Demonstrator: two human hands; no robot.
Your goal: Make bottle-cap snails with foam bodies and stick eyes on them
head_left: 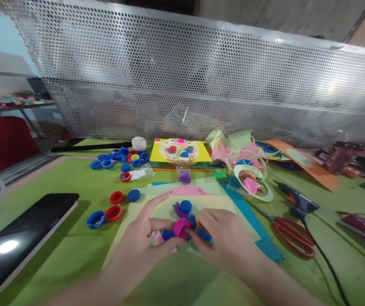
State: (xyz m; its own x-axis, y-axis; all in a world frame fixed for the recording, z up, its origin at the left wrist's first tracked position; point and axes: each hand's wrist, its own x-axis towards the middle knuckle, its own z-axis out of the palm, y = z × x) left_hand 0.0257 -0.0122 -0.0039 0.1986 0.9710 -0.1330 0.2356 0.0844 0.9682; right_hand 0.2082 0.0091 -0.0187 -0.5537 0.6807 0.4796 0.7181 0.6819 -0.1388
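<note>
Between the thumb and fingers of my left hand (144,238) is a magenta bottle cap (181,228), tilted with its open side toward the right. My right hand (225,233) has its fingers curled, and its thumb tip touches the cap's rim. Whether it also holds something small there is hidden. Just beyond the fingers, a blue bottle cap (186,206) rests beside purple clay (178,211) on pale yellow paper (157,204). More blue caps and bits of pink and green show partly under my hands.
Left lie loose red caps (113,213), blue caps (96,219) and a phone (26,238). At the back stands a decorated yellow card (160,154). Red-handled scissors (292,236), a hot glue gun (297,199) and paper scraps (230,146) lie right. A perforated metal panel (182,76) stands behind.
</note>
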